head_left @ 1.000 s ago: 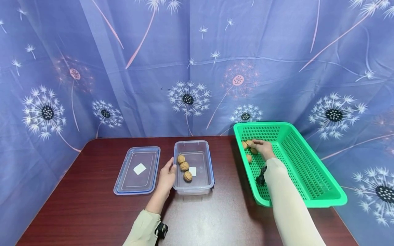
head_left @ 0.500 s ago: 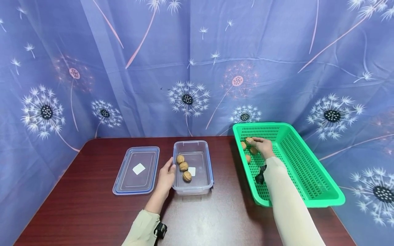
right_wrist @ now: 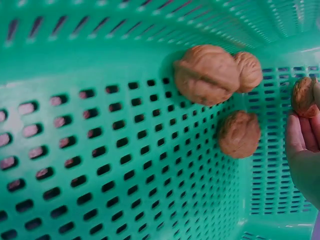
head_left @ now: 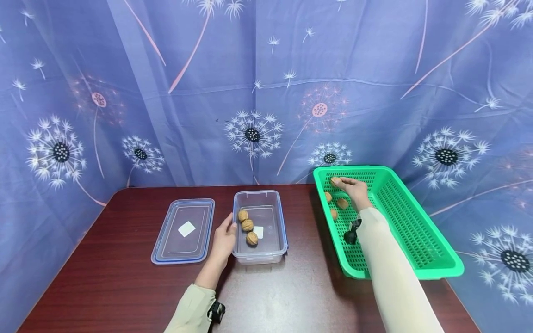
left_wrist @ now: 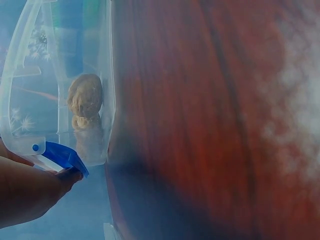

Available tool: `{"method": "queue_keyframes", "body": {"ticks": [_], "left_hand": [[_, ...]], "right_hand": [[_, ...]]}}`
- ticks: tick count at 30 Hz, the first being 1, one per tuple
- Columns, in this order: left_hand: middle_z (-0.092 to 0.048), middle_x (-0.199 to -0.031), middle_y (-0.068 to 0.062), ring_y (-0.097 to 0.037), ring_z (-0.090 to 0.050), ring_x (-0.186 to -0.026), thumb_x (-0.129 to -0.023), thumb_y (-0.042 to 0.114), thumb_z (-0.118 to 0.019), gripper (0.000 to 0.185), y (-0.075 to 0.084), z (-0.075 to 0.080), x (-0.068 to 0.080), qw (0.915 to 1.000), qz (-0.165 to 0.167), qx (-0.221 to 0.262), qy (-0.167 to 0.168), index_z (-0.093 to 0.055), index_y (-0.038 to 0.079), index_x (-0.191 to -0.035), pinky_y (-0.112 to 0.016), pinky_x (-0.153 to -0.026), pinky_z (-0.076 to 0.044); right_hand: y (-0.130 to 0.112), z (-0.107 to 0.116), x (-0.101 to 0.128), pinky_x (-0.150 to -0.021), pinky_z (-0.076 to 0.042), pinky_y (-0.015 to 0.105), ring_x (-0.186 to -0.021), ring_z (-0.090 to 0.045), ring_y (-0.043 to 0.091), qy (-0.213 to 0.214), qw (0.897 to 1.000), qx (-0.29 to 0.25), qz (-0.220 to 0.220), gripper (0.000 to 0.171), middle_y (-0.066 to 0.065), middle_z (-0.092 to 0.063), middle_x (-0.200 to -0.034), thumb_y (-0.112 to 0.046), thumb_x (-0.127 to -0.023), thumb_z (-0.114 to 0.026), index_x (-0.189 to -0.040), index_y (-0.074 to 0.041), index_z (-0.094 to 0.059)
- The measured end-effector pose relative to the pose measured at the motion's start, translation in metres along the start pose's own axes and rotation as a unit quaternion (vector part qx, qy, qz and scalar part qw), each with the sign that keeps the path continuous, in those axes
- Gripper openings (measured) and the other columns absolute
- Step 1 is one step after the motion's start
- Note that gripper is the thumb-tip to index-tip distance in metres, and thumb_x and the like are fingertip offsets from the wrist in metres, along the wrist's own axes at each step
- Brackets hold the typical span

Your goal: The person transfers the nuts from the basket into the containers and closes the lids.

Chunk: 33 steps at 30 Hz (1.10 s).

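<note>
I'm seeing the right hand [head_left: 353,190] sitting inside the green basket [head_left: 420,245], at its far left corner. Its fingertips are pinching a walnut [head_left: 335,181], raised a little above the basket floor and close to the far wall. In the right wrist view that held nut [right_wrist: 303,96] is showing at the frame's right edge, against the fingers [right_wrist: 299,135]. Three loose walnuts [right_wrist: 206,74] are lying on the basket floor just beside the hand; two of them are touching, the third [right_wrist: 239,133] is sitting slightly apart.

The left hand [head_left: 224,238] is resting against the left wall of the clear container [head_left: 282,231], fingers straight, thumb near the rim. I'm not seeing it clamped round anything. In the left wrist view a fingertip is touching the blue latch [left_wrist: 60,155]. Three nuts [head_left: 247,225] are lying in a row inside the container, along its left side.

The container lid [head_left: 183,231] is lying flat on the dark wooden table [head_left: 291,296], just left of the left hand. Blue dandelion-print cloth [head_left: 166,92] is hanging behind everything.
</note>
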<state>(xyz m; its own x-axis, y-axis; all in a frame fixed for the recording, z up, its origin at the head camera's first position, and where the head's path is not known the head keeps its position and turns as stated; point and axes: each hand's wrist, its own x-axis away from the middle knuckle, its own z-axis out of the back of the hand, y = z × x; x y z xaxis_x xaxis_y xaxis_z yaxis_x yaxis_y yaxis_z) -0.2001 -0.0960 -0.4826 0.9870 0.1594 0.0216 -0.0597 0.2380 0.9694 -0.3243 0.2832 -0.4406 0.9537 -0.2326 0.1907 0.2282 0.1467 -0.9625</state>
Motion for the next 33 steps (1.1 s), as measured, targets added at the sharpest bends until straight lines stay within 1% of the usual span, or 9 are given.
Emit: {"method": "queue_keyframes", "body": {"ticks": [5, 12, 15, 23, 29, 33], "left_hand": [[-0.038, -0.146, -0.025, -0.04, -0.033, -0.136, -0.1, 0.004, -0.045, 0.045, 0.0, 0.0, 0.0, 1.0, -0.001, -0.002, 0.0, -0.038, -0.004, -0.144, -0.051, -0.113, -0.027], [-0.037, -0.147, -0.024, -0.039, -0.031, -0.137, -0.1, 0.004, -0.044, 0.045, 0.0, 0.0, 0.0, 1.0, 0.0, 0.002, -0.003, -0.038, -0.005, -0.144, -0.051, -0.113, -0.026], [-0.037, -0.148, -0.023, -0.039, -0.031, -0.137, -0.1, 0.005, -0.044, 0.045, 0.0, 0.0, 0.0, 1.0, 0.0, 0.001, -0.005, -0.037, -0.004, -0.144, -0.051, -0.113, -0.026], [-0.036, -0.148, -0.024, -0.039, -0.031, -0.137, -0.101, 0.004, -0.043, 0.045, 0.002, 0.0, 0.001, 1.0, 0.003, 0.003, -0.006, -0.037, -0.004, -0.145, -0.05, -0.113, -0.026], [-0.037, -0.148, -0.023, -0.039, -0.031, -0.137, -0.101, 0.005, -0.043, 0.045, 0.002, 0.0, 0.0, 1.0, 0.002, 0.004, -0.006, -0.037, -0.004, -0.144, -0.051, -0.113, -0.026], [-0.036, -0.148, -0.024, -0.039, -0.032, -0.137, -0.101, 0.005, -0.042, 0.045, 0.002, 0.001, 0.0, 0.9999, 0.005, 0.004, -0.008, -0.036, -0.004, -0.145, -0.051, -0.113, -0.027]], "right_hand": [[-0.009, -0.003, 0.001, -0.112, -0.033, 0.042, -0.136, -0.037, 0.03, 0.0, 1.0, -0.011, 0.006, 0.053, 0.014, -0.039, -0.149, -0.024, -0.096, -0.061, -0.143, -0.005, -0.045], [-0.022, -0.012, 0.001, -0.111, -0.035, 0.041, -0.132, -0.043, 0.027, 0.05, 0.998, -0.035, 0.006, 0.05, 0.012, -0.046, -0.144, -0.022, -0.093, -0.065, -0.138, -0.007, -0.052], [-0.028, -0.016, 0.002, -0.11, -0.037, 0.04, -0.13, -0.045, 0.026, 0.06, 0.997, -0.044, 0.008, 0.05, 0.012, -0.048, -0.142, -0.023, -0.092, -0.066, -0.137, -0.007, -0.053], [-0.043, -0.024, 0.007, -0.11, -0.037, 0.037, -0.128, -0.046, 0.025, 0.069, 0.995, -0.063, 0.026, 0.049, 0.012, -0.051, -0.139, -0.022, -0.091, -0.068, -0.135, -0.007, -0.055], [-0.055, -0.028, 0.014, -0.109, -0.037, 0.038, -0.127, -0.047, 0.024, 0.065, 0.994, -0.077, 0.041, 0.048, 0.012, -0.054, -0.136, -0.023, -0.09, -0.069, -0.134, -0.007, -0.057], [-0.065, -0.031, 0.019, -0.108, -0.039, 0.036, -0.127, -0.047, 0.022, 0.058, 0.994, -0.087, 0.039, 0.047, 0.01, -0.054, -0.136, -0.023, -0.09, -0.069, -0.133, -0.008, -0.058]]}}
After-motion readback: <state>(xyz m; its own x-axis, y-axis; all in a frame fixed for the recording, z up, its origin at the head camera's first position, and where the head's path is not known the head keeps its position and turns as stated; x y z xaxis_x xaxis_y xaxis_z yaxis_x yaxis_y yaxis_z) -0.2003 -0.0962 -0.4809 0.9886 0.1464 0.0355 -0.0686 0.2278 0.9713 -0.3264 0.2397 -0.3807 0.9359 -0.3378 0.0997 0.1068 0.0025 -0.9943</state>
